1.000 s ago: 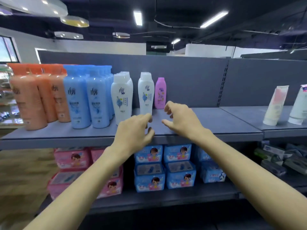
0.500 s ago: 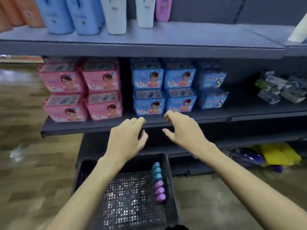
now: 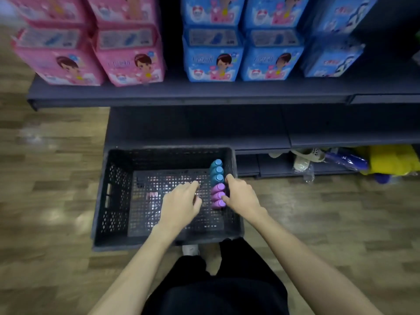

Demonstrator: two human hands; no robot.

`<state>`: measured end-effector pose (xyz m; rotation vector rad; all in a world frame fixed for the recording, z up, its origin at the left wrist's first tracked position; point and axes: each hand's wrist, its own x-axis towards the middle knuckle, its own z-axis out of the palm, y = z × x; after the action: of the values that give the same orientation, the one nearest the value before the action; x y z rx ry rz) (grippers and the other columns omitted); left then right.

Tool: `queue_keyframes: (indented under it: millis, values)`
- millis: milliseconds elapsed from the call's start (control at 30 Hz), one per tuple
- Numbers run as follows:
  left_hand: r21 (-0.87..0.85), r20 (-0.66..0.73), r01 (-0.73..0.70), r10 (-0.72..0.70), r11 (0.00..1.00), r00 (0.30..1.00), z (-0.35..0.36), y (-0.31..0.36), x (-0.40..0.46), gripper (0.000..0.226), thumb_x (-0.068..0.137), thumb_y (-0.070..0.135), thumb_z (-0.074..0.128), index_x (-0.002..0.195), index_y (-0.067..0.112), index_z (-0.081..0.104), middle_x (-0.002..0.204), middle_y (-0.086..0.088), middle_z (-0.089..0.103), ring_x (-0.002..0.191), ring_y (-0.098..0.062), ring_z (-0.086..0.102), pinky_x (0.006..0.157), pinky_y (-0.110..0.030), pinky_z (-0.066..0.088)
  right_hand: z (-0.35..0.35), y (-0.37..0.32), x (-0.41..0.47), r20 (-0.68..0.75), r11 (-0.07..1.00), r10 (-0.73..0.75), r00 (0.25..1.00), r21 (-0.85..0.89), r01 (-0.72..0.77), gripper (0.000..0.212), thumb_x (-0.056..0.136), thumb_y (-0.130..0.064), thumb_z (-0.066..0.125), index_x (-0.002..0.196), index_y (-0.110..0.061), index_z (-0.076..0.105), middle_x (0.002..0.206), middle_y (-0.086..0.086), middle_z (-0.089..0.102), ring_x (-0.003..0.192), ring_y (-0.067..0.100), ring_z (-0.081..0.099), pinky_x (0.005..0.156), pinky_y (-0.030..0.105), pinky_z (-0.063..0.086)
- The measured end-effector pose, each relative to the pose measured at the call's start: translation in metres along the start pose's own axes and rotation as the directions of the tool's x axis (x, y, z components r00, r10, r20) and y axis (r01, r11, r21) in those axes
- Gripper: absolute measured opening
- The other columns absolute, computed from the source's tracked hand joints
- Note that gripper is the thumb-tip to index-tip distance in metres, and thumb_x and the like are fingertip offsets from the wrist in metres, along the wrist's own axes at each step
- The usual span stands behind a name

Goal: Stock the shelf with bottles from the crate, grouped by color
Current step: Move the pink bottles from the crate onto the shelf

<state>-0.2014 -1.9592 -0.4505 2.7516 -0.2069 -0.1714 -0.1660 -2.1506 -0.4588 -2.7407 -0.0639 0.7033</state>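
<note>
Two hands are down in the black crate (image 3: pixel 113 196) now. A second ago they were up at the top shelf, by the standing bottles, and held nothing. Since then the view has dropped to the floor and both hands have come down with it. I think that means one bottle trip is done and a new pick is starting.

The left hand (image 3: pixel 181 204) is over the middle of the crate floor, fingers loosely bent, holding nothing. The right hand (image 3: pixel 239 195) is at the crate's right wall. Its thumb touches the purple bottles (image 3: pixel 217 195), and its first finger reaches up beside the blue ones. I cannot tell if it really grips one yet.

Six bottles are left, in one row along the right wall. The three purple ones are nearer the person. The three blue bottles (image 3: pixel 217 170) are past them, toward the far right corner. The rest of the crate floor is bare mesh.

Farther off, above the crate, a dark shelf (image 3: pixel 181 94) holds pink packs (image 3: pixel 91 55) on its left part and blue packs (image 3: pixel 250 53) to their right.
</note>
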Motion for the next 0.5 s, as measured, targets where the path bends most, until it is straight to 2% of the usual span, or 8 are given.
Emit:
queue_keyframes:
  millis: [100,233,367,500]
  values:
    - [0.026,0.075,0.040,-0.042,0.999,0.996,0.016,-0.003,-0.012,0.015,0.081,0.024,0.062,0.092,0.017,0.055,0.075,0.005,0.059,0.072,-0.021,0.059,0.051,-0.032,0.046,0.027,0.011,0.002,0.074,1.000,0.030,0.997,-0.002,-0.030,0.036,0.088,-0.025,0.064,0.117,-0.015,0.045,0.112,0.011,0.061,0.099,0.037,0.062,0.076,0.039,0.047]
    - [0.047,0.138,0.085,-0.091,0.995,0.986,0.033,-0.007,-0.018,0.016,0.081,0.025,0.060,0.095,0.018,0.056,0.078,0.005,0.060,0.071,-0.020,0.061,0.051,-0.032,0.046,0.053,0.020,0.012,0.163,0.998,0.070,0.984,-0.023,-0.067,0.051,0.088,-0.031,0.067,0.129,-0.017,0.039,0.122,0.011,0.057,0.107,0.037,0.061,0.086,0.044,0.052]
    - [0.028,0.158,0.130,-0.132,0.991,0.979,0.047,-0.007,-0.011,0.014,0.082,0.023,0.060,0.094,0.016,0.055,0.081,0.004,0.063,0.072,-0.020,0.062,0.053,-0.030,0.044,0.069,0.023,0.027,0.180,0.997,0.078,0.981,-0.040,-0.072,0.051,0.090,-0.033,0.064,0.130,-0.015,0.038,0.124,0.010,0.057,0.107,0.036,0.063,0.091,0.050,0.050]
    - [0.000,0.176,0.185,-0.182,0.983,0.967,0.062,-0.007,-0.003,0.016,0.083,0.020,0.059,0.096,0.014,0.058,0.082,0.002,0.064,0.073,-0.022,0.062,0.056,-0.032,0.046,0.094,0.027,0.043,0.251,0.993,0.109,0.962,-0.078,-0.092,0.054,0.092,-0.024,0.062,0.137,-0.007,0.037,0.125,0.014,0.057,0.109,0.037,0.062,0.096,0.050,0.045]
